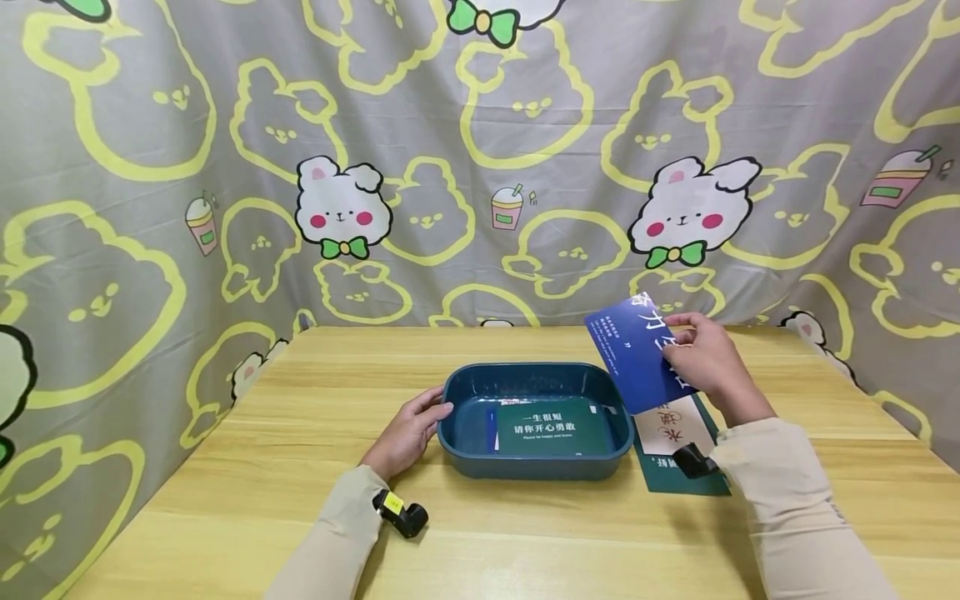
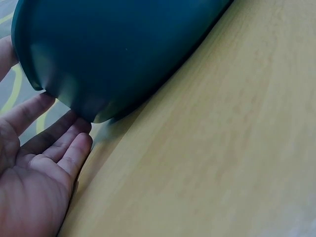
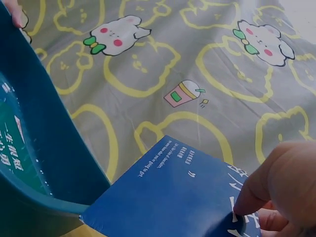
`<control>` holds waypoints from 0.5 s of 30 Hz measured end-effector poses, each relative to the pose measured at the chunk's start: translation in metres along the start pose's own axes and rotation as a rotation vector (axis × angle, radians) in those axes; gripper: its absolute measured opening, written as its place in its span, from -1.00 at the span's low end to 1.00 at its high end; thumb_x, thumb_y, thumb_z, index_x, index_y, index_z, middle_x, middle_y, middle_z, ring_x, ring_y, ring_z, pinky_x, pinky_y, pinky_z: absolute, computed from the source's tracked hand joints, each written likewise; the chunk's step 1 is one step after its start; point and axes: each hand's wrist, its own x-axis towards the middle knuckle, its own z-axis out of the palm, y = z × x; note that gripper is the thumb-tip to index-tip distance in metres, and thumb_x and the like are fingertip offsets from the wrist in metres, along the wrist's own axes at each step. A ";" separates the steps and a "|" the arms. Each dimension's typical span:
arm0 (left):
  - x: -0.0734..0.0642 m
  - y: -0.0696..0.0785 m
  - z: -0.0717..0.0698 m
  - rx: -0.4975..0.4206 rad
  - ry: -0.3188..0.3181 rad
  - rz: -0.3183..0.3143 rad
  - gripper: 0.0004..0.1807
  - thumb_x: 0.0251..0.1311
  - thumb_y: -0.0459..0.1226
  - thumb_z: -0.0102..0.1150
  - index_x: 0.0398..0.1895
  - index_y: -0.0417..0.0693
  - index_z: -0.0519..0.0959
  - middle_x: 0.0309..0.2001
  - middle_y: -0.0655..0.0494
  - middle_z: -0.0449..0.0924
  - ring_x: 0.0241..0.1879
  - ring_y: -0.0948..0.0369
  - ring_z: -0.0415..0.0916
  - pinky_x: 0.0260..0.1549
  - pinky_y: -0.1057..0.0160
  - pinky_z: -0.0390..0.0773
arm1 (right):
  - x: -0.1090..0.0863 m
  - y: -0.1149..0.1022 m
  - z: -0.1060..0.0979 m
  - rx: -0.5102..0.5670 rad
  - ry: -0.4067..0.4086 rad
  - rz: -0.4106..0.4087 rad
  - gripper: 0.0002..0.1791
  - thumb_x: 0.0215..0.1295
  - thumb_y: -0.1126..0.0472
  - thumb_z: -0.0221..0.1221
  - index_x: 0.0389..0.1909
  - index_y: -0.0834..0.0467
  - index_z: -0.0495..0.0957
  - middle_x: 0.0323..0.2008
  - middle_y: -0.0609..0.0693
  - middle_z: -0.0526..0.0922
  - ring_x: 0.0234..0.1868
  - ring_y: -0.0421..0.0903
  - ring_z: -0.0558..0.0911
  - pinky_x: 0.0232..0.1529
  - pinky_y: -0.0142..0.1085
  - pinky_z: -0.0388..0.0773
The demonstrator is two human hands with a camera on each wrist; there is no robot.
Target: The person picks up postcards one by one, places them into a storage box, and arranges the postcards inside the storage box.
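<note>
My right hand (image 1: 708,360) pinches a blue card (image 1: 637,354) printed with white characters, between thumb and fingers. The card is tilted above the right rim of a dark teal basin (image 1: 536,468); in the right wrist view its lower corner overlaps that rim. At the basin's left end my left hand (image 1: 408,429) holds the rim, with the thumb on top and fingertips against the outer wall, as the left wrist view shows. Inside the basin lies a green card (image 1: 553,429) with white writing, partly over another blue card (image 1: 491,429).
Right of the basin, a beige card (image 1: 675,425) overlaps a green card (image 1: 671,482) on the wooden table (image 1: 480,542), partly hidden by the held card and right wrist camera. A patterned curtain (image 1: 435,125) hangs behind the table.
</note>
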 end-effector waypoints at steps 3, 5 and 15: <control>0.000 0.000 0.000 -0.001 -0.003 -0.002 -0.41 0.41 -0.30 -0.02 0.42 -0.36 0.13 0.38 -0.29 0.16 0.35 -0.07 0.16 0.32 0.07 0.20 | -0.002 -0.001 0.000 0.002 0.008 -0.006 -0.42 0.32 0.32 -0.07 0.36 0.33 0.16 0.06 0.39 0.38 -0.10 0.29 0.51 -0.12 0.18 0.58; 0.000 0.000 0.000 -0.002 -0.009 -0.006 -0.41 0.41 -0.30 -0.02 0.43 -0.36 0.13 0.38 -0.30 0.16 0.35 -0.07 0.16 0.32 0.06 0.20 | -0.003 -0.002 0.001 0.010 0.004 -0.007 -0.42 0.32 0.33 -0.07 0.37 0.33 0.15 0.06 0.39 0.38 -0.10 0.29 0.51 -0.13 0.16 0.59; -0.001 0.001 -0.001 -0.006 -0.005 0.001 -0.40 0.40 -0.31 -0.02 0.42 -0.37 0.13 0.37 -0.30 0.16 0.35 -0.08 0.16 0.33 0.02 0.18 | -0.006 -0.013 0.011 0.025 -0.060 -0.027 -0.43 0.34 0.35 -0.02 0.37 0.30 0.17 0.06 0.38 0.39 -0.07 0.29 0.51 -0.11 0.15 0.59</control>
